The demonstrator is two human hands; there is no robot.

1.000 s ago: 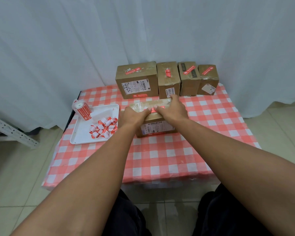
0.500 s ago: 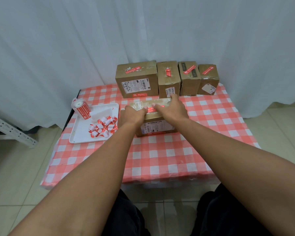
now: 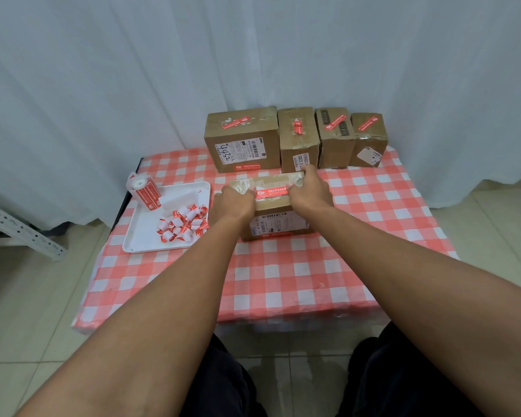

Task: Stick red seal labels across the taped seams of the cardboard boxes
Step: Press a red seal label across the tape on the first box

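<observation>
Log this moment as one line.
step: pressing red seal label onto front box | left hand: on box top | right hand: on box top | back boxes: sealed

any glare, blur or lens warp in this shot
Head view: soft even light, only faint shadows; mild sheen on the taped top of the front box; wide-angle warp stretches both forearms near the bottom edge; small print on the red label is too soft to read.
</observation>
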